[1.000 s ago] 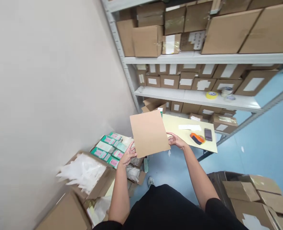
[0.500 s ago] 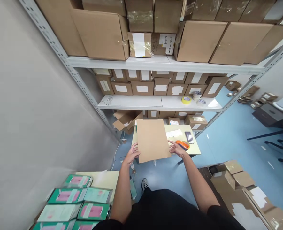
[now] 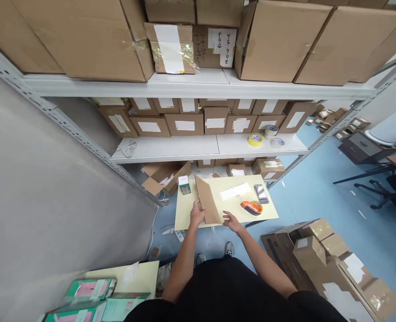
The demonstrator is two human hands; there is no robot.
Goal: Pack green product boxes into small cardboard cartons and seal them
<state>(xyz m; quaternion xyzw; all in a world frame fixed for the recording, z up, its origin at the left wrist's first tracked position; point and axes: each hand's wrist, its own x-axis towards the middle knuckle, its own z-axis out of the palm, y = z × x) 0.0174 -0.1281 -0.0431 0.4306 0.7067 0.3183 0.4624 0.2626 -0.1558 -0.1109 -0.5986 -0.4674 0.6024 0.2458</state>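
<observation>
My left hand grips the left edge of a flat brown cardboard box, which is tilted on edge above the small pale-yellow table. Off its lower right corner is my right hand, fingers apart and holding nothing. To the right on the table lie an orange tape dispenser, a white paper strip and a dark item whose details are blurred. A small green-and-white box stands at the table's back left.
A metal rack full of cartons rises ahead, with tape rolls on its middle shelf. An opened carton sits behind the table. Green packages lie at lower left; stacked cartons stand at right.
The cardboard has turned from facing me with both hands on it to a steep tilt in my left hand. My right hand has come off it. The view has moved closer to the rack.
</observation>
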